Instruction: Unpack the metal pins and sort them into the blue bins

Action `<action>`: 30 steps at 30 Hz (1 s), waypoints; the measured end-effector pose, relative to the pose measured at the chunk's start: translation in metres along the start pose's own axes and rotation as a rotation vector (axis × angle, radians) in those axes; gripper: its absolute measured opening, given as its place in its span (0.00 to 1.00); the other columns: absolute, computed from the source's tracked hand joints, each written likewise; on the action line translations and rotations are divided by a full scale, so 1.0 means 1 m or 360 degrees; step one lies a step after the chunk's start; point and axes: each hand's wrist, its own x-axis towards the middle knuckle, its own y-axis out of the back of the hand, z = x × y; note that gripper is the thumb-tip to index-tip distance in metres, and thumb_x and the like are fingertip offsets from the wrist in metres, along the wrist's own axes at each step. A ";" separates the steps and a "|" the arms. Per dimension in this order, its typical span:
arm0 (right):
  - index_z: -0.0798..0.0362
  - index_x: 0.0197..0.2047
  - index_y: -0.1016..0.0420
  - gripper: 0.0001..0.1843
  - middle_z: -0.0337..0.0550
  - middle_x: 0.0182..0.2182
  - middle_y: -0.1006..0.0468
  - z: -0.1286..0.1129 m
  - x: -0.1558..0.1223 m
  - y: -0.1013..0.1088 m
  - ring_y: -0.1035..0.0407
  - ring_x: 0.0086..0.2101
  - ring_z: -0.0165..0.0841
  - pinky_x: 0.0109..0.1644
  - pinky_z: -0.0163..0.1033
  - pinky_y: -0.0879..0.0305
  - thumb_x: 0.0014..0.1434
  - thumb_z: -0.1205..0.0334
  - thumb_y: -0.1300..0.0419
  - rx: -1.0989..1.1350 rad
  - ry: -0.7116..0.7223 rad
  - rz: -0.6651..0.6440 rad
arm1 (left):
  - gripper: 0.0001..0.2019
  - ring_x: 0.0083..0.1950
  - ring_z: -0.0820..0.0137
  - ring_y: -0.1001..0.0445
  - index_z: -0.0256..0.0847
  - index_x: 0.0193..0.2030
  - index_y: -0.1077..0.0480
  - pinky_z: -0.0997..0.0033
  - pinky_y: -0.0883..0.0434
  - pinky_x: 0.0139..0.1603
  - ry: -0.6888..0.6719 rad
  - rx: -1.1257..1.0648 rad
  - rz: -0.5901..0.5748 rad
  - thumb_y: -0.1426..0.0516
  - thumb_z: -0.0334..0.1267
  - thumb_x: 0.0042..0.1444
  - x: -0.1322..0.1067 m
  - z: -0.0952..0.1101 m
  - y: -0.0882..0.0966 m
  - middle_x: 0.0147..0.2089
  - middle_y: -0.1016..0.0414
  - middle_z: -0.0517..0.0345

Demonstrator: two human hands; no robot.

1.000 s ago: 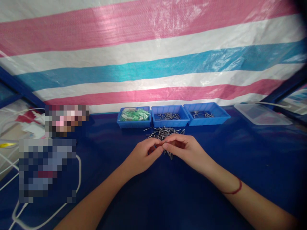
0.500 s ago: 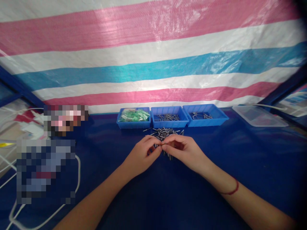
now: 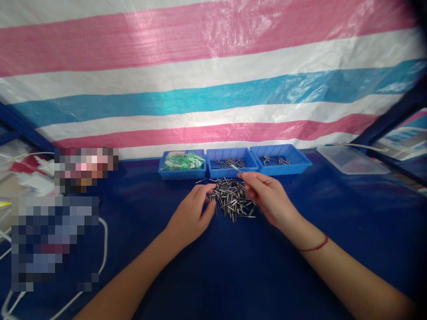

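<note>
A heap of slim, silvery metal pins (image 3: 233,202) lies on the blue table in front of the bins. My right hand (image 3: 271,200) is closed in a pinch on one thin metal pin (image 3: 235,168), held up over the far side of the heap with its tip toward the middle bin. At the heap's left edge is my left hand (image 3: 191,211), thumb and fingers apart, with nothing visible between them. The middle blue bin (image 3: 232,170) holds many similar pins. Fewer pins lie in the right blue bin (image 3: 287,169).
The left blue bin (image 3: 183,175) contains green and clear plastic packets (image 3: 184,161). A translucent lid (image 3: 353,161) lies at the back right. On the left are blurred-out items and a white cable (image 3: 106,240). A striped sheet (image 3: 213,102) hangs behind the bins.
My hands, fingertips together over the heap before, have come apart. The right moved up and right with a pin; the left drew back left and opened. More of the heap shows.
</note>
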 end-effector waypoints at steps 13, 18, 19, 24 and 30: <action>0.52 0.35 0.26 0.07 0.33 0.19 0.38 -0.008 0.038 0.051 0.49 0.17 0.24 0.18 0.34 0.50 0.51 0.61 0.42 0.0427 -0.0341 0.0178 | 0.11 0.42 0.64 0.28 0.39 0.41 0.29 0.64 0.31 0.45 0.0089 0.0653 -0.0264 0.50 0.40 0.64 0.000 -0.004 0.002 0.43 0.27 0.53; 0.53 0.32 0.25 0.07 0.34 0.22 0.36 -0.008 0.025 0.032 0.47 0.19 0.24 0.20 0.33 0.50 0.51 0.60 0.39 0.0400 -0.0425 -0.0067 | 0.10 0.41 0.65 0.28 0.41 0.41 0.29 0.67 0.31 0.42 0.0167 0.0777 -0.0330 0.45 0.44 0.61 -0.001 -0.002 0.003 0.43 0.27 0.53; 0.53 0.31 0.25 0.07 0.34 0.22 0.35 -0.008 0.022 0.029 0.46 0.20 0.24 0.21 0.33 0.49 0.51 0.59 0.39 0.0355 -0.0406 -0.0109 | 0.10 0.42 0.65 0.28 0.41 0.42 0.29 0.67 0.31 0.42 0.0166 0.0790 -0.0343 0.46 0.43 0.61 -0.001 -0.002 0.003 0.43 0.27 0.53; 0.54 0.31 0.24 0.09 0.37 0.24 0.33 -0.009 0.012 0.018 0.44 0.21 0.25 0.23 0.34 0.48 0.52 0.56 0.38 0.0133 -0.0271 -0.0262 | 0.08 0.42 0.66 0.27 0.40 0.42 0.28 0.69 0.30 0.41 0.0147 0.0898 -0.0390 0.49 0.37 0.63 0.001 -0.002 0.005 0.43 0.27 0.53; 0.55 0.34 0.22 0.13 0.38 0.26 0.31 -0.006 0.002 0.009 0.41 0.23 0.26 0.24 0.33 0.48 0.55 0.53 0.39 -0.0255 -0.0153 -0.0371 | 0.12 0.41 0.64 0.27 0.37 0.41 0.29 0.66 0.29 0.42 0.0177 0.1048 -0.0424 0.53 0.36 0.65 0.001 -0.002 0.007 0.42 0.27 0.49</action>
